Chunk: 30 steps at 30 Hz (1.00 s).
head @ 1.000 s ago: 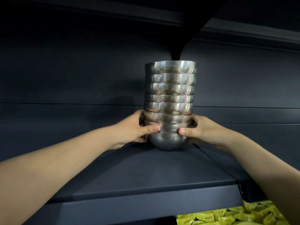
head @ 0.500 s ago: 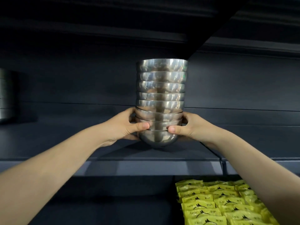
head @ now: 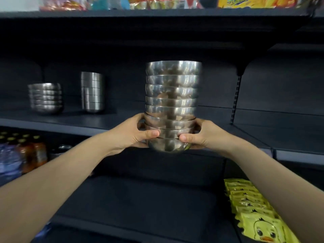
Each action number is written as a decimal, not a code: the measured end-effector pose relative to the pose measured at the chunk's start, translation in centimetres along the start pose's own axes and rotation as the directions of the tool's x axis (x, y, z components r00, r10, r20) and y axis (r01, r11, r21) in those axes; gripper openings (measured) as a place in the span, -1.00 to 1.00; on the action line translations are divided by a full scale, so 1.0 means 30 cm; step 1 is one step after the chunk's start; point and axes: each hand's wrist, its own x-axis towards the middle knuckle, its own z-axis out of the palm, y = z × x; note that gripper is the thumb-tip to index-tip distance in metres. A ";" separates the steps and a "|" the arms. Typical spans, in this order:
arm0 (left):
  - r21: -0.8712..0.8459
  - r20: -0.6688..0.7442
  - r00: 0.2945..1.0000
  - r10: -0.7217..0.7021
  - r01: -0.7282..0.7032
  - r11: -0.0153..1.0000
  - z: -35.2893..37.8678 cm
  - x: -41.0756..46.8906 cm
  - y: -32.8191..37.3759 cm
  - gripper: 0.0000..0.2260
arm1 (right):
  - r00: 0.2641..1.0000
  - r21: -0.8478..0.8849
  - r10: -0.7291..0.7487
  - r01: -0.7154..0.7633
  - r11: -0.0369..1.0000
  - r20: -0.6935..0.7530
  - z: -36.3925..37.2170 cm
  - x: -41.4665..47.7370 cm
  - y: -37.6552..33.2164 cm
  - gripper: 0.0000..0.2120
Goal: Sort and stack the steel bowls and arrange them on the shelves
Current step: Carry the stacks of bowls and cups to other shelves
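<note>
A tall stack of several steel bowls (head: pixel 172 95) is held in front of the dark middle shelf (head: pixel 70 122). My left hand (head: pixel 135 134) grips the stack's lowest bowls from the left, thumb across the front. My right hand (head: pixel 198 135) grips them from the right the same way. The stack's base hangs at about the height of the shelf's front edge; whether it touches the shelf is hidden. Two other stacks stand on that shelf to the left: a low wide bowl stack (head: pixel 45 98) and a narrower, taller stack (head: pixel 92 92).
Yellow snack packets (head: pixel 254 213) lie on the lower shelf at the right. Bottles and jars (head: pixel 26 151) fill the lower left. A bracket and slotted upright (head: pixel 235 95) divide the shelf bays at the right. Colourful packets (head: pixel 157 2) line the top shelf.
The view has pulled back and risen, and the two other stacks and lower shelves have come into sight. The held stack sat on the shelf surface; it is now out at the front edge.
</note>
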 end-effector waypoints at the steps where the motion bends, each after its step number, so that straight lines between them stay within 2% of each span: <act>1: 0.003 -0.013 1.000 -0.003 0.003 1.000 -0.033 -0.048 -0.008 -0.50 | 1.000 -0.007 0.006 -0.006 1.000 0.010 0.052 -0.009 -0.017 -0.27; 4: 0.010 -0.025 0.999 -0.021 0.022 1.000 -0.133 -0.180 -0.035 -0.50 | 0.999 -0.021 0.010 -0.009 1.000 0.040 0.203 -0.034 -0.059 -0.29; 8: 0.033 -0.007 0.999 -0.044 0.045 0.998 -0.332 -0.390 -0.079 -0.35 | 0.998 -0.019 0.010 -0.009 1.000 0.065 0.475 -0.064 -0.129 -0.29; 14: -0.005 0.017 0.998 -0.057 0.057 0.998 -0.601 -0.689 -0.152 -0.51 | 0.999 -0.039 -0.005 0.008 0.999 0.054 0.874 -0.098 -0.201 -0.11; 19: 0.102 -0.018 0.996 -0.083 0.084 0.991 -0.791 -0.853 -0.253 -0.29 | 0.996 -0.045 0.020 -0.017 0.999 0.086 1.138 -0.093 -0.217 -0.13; 23: 0.111 -0.032 0.995 -0.094 0.097 0.989 -0.899 -0.924 -0.351 -0.33 | 0.995 -0.044 0.036 -0.032 0.999 0.095 1.299 -0.062 -0.195 -0.27; 26: 0.096 -0.030 0.992 -0.126 0.128 0.987 -0.964 -0.931 -0.440 -0.15 | 0.994 -0.011 0.050 -0.049 0.999 0.099 1.383 -0.019 -0.153 -0.39; 30: 0.088 -0.026 0.988 -0.154 0.155 0.984 -1.030 -0.898 -0.584 0.04 | 0.991 -0.013 0.060 -0.059 0.998 0.116 1.465 0.069 -0.071 -0.29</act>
